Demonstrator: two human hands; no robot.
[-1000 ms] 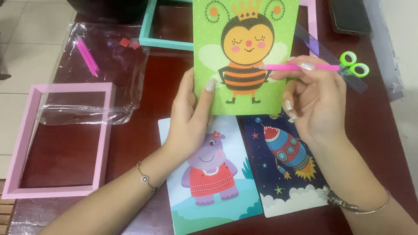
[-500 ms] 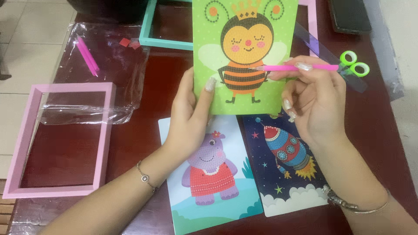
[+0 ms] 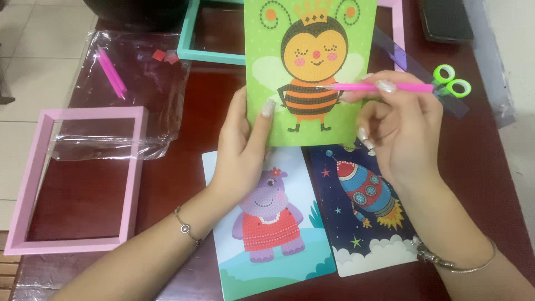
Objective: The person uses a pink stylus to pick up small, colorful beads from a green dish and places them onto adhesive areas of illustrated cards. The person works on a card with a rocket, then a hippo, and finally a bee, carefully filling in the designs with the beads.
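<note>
Two bare hands are working over a dark red table (image 3: 200, 111), seen from above. The left hand (image 3: 242, 153) is gripping the lower left edge of a green bee picture card (image 3: 309, 50), thumb lying across its front and fingers hidden behind it, so the card is being held up, tilted toward the camera. The right hand (image 3: 404, 131) is pinching a thin pink pen (image 3: 379, 87) between thumb and fingers, with the pen's tip touching the bee's striped body. Just below the green card, two more cards are lying flat side by side with edges touching: a hippo card (image 3: 273, 245) under the left wrist and a rocket card (image 3: 365, 223) under the right hand. Green-handled scissors (image 3: 452, 81) are sitting just beyond the pen's far end. A pink frame (image 3: 33, 167) is lying near the table's left edge, with a crumpled clear plastic bag (image 3: 139, 83) touching its upper side and holding another pink pen (image 3: 111, 72). A teal frame (image 3: 192, 39) is sitting at the top. Bare tabletop is showing between the pink frame and the left forearm.
</note>
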